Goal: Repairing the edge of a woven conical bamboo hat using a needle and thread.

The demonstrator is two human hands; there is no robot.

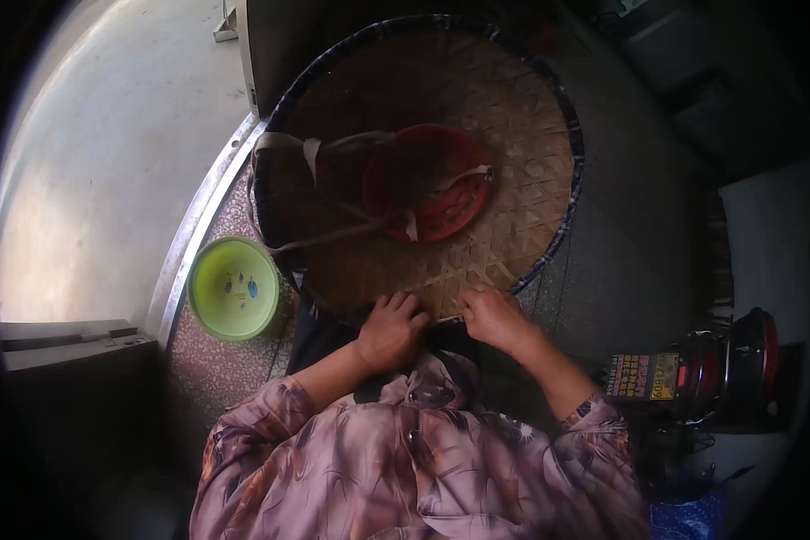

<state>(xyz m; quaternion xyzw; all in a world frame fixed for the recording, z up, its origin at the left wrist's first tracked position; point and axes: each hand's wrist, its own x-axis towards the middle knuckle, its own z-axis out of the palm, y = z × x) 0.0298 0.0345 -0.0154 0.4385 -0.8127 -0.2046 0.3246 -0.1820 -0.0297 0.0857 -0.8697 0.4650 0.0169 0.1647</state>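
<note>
A large round woven bamboo tray [531, 180] fills the space in front of me, its rim bound in dark patterned cloth. My left hand [391, 330] is on the near rim, fingers bent over the edge and pressing the weave. Just to its right, my right hand [495, 315] is closed in a pinch against the same rim. Whatever sits between those fingertips is hidden. Between the hands runs a short pale stretch of edge. Inside the tray lies a red plastic basket [450, 211] with pale cloth straps [333, 144] that trail over the tray's left side.
A light green basin [234, 288] stands on the speckled floor to the left, beside a metal door sill [198, 216]. Past the sill is a bright pale floor. At right are a dark and red appliance [724, 369] with a printed label and a blue dotted bag [688, 517].
</note>
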